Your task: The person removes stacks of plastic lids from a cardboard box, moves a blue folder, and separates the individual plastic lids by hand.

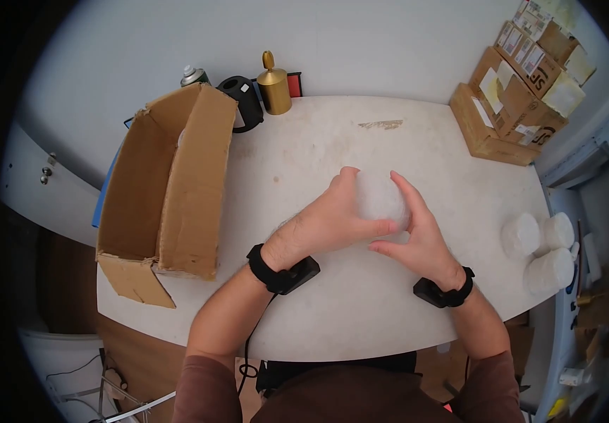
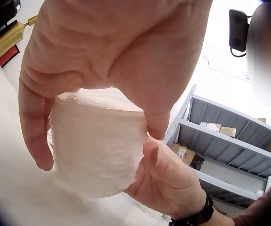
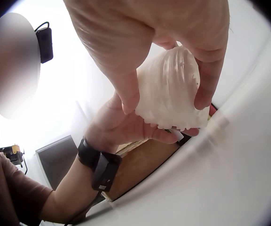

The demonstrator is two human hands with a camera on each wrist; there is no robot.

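Note:
Above the middle of the table, both hands hold a whitish, translucent cylinder [image 1: 380, 196] with a rough, rippled side. My left hand [image 1: 336, 215] grips it from the left, its thumb across the near side. In the left wrist view, the fingers and thumb of that hand straddle the cylinder [image 2: 98, 146] near its smooth upper rim. From the right, my right hand [image 1: 423, 236] curls fingers and thumb around it. The right wrist view has the cylinder [image 3: 170, 89] between that thumb and fingers, its ragged edge toward the left hand [image 3: 121, 125].
An open cardboard box [image 1: 195, 190] stands on the left of the table [image 1: 318, 303]. Behind it are a spray can [image 1: 193, 75], a black object [image 1: 242, 102] and a gold canister [image 1: 274, 92]. Stacked boxes [image 1: 505, 106] fill the back right; three white cylinders [image 1: 550, 271] stand at the right edge.

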